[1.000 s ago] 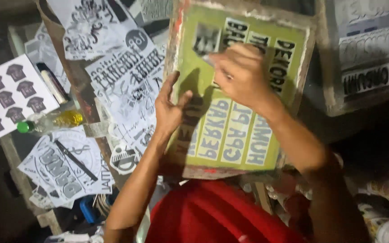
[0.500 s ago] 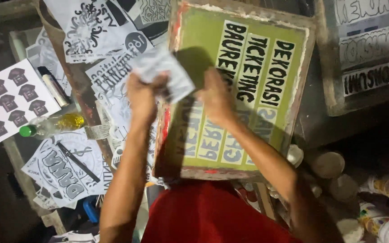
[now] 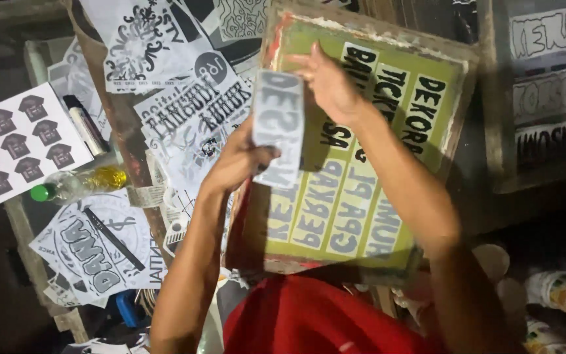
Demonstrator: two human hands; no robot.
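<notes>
**Paper strip held over a printing frame**

A narrow strip of pale paper (image 3: 278, 128) with dark mirrored lettering, held upright and slightly tilted, a little blurred. Pinched at both ends: lower part clamped between thumb and fingers of the left hand (image 3: 238, 160), top corner nipped by the fingertips of the right hand (image 3: 325, 82). Both hands closed on the paper, neither open. Left forearm rising from the bottom of the view, wrist bent inward; right forearm coming in from the lower right, hand raised above the left, knuckles toward the camera.

Directly behind the fingers, a wooden printing frame (image 3: 466, 85) with a yellow-green screen and blocks of dark and pale lettering, propped at a slant. Below the wrists, red cloth (image 3: 309, 321). Left of the left hand, a litter of black-and-white printed sheets (image 3: 191, 115); further left, a white marker (image 3: 85, 126), a clear bottle (image 3: 80, 183) with yellowish liquid and a green cap, a black pen (image 3: 114, 239) lying on a round design, and a sheet of small shirt pictures (image 3: 14, 141). Right of the right hand, a second frame (image 3: 548, 92) with lettering, well apart.
</notes>
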